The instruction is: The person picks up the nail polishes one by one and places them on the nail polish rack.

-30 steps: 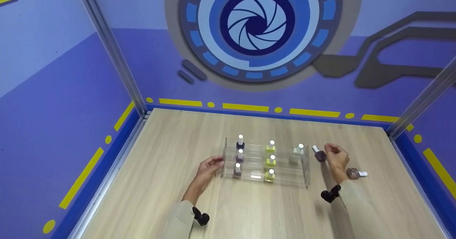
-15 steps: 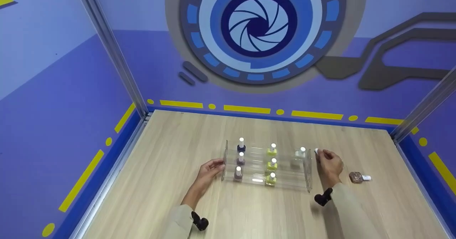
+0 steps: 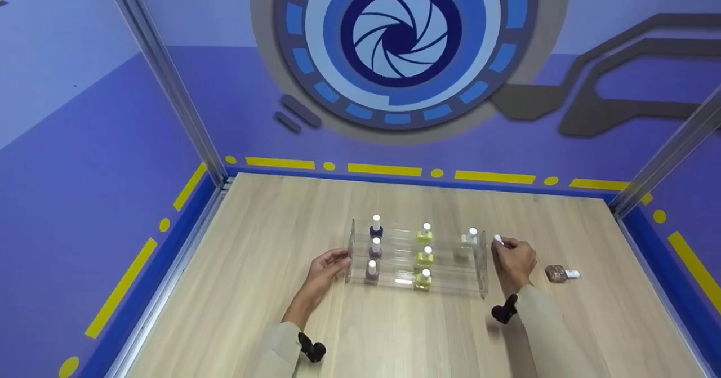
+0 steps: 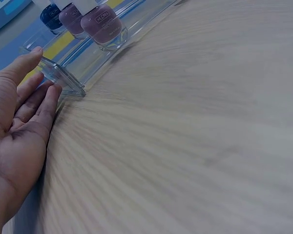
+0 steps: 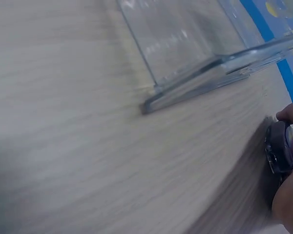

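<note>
A clear acrylic three-tier rack (image 3: pixel 403 281) stands on the wooden table with several white-capped nail polish bottles upright on it. Its left column has dark and mauve bottles, such as a mauve nail polish bottle (image 4: pixel 103 23) at the front. Yellow nail polish bottles (image 3: pixel 425 256) fill the middle column, and a pale nail polish bottle (image 3: pixel 469 236) is at the back right. My left hand (image 3: pixel 325 270) touches the rack's left end panel with thumb and fingertips, fingers loosely extended. Beside the right end panel, my right hand (image 3: pixel 516 261) pinches a dark purple nail polish bottle (image 5: pixel 279 146), mostly hidden by fingers in the head view.
A glittery brown nail polish bottle (image 3: pixel 556 274) lies on its side to the right of my right hand. Purple-blue wall panels (image 3: pixel 214 96) rise behind and beside the table, with metal posts (image 3: pixel 194 121) at the corners.
My right hand has moved left onto the dark purple nail polish bottle that was lying by the rack and now pinches it. My left hand has stayed at the rack's left end.
</note>
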Tool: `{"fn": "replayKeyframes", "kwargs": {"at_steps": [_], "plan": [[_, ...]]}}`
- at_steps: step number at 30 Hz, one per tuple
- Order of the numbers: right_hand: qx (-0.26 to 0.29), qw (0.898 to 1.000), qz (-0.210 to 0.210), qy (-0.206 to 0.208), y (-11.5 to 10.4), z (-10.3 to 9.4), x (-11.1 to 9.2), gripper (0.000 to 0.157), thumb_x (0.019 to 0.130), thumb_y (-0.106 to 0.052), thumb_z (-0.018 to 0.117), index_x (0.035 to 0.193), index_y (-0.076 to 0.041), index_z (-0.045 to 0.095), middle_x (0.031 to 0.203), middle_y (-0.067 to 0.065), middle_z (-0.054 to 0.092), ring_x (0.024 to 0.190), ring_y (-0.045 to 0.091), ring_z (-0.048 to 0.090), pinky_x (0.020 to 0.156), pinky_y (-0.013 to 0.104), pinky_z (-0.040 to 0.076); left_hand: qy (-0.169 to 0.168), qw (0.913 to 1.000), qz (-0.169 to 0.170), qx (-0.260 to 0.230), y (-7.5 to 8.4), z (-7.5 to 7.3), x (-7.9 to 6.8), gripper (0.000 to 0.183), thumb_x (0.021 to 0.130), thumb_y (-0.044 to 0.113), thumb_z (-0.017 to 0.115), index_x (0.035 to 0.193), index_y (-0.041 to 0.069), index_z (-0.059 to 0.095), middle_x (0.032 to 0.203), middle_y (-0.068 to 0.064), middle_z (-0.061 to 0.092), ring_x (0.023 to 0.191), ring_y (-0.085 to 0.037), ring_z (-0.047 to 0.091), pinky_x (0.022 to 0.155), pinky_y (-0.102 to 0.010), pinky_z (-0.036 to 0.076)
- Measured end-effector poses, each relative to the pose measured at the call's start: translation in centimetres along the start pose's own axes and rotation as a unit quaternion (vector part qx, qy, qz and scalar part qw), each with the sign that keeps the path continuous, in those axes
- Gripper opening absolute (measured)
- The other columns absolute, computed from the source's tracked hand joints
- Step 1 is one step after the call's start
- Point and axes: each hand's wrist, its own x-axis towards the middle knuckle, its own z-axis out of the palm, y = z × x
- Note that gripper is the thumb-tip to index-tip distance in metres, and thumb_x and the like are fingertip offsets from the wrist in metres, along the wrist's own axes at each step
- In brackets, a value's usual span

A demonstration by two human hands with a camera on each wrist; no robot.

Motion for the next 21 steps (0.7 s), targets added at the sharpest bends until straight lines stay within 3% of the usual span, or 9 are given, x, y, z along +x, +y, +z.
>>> {"fn": "replayKeyframes", "kwargs": {"at_steps": [8, 16, 21], "plan": [[-0.015, 0.999, 0.025, -0.036, -0.2, -0.9, -0.6, 0.033, 0.093, -0.024, 0.069, 0.108, 0.005, 0.075, 0.104, 0.023, 0.075, 0.098, 0.037, 0.067, 0.088, 0.046, 0.053, 0.002, 1.0000, -0.002, 0.000, 0.1, -0.2, -0.1, 0.047, 0.098, 0.016, 0.071, 0.136, -0.006, 0.056, 0.139, -0.021, 0.059, 0.115, -0.010, 0.063, 0.106, -0.029, 0.053], [0.024, 0.996, 0.043, -0.078, -0.2, -2.3, -1.0, 0.034, 0.092, -0.021, 0.072, 0.113, 0.005, 0.073, 0.094, 0.009, 0.075, 0.075, 0.008, 0.059, 0.069, 0.018, 0.046, 0.001, 0.9999, -0.007, 0.015, 0.2, -0.3, -0.1, 0.049, 0.099, 0.020, 0.070, 0.139, -0.005, 0.055, 0.142, -0.023, 0.057, 0.116, -0.010, 0.062, 0.106, -0.027, 0.053], [0.033, 0.995, 0.028, -0.092, 0.5, -3.9, -1.3, 0.036, 0.094, -0.018, 0.070, 0.118, 0.008, 0.068, 0.098, 0.013, 0.075, 0.073, 0.001, 0.056, 0.063, 0.013, 0.046, -0.002, 0.9999, -0.009, 0.014, 0.1, 0.3, -0.1, 0.049, 0.098, 0.021, 0.070, 0.138, -0.003, 0.057, 0.141, -0.021, 0.057, 0.117, -0.010, 0.062, 0.105, -0.026, 0.053]]}}
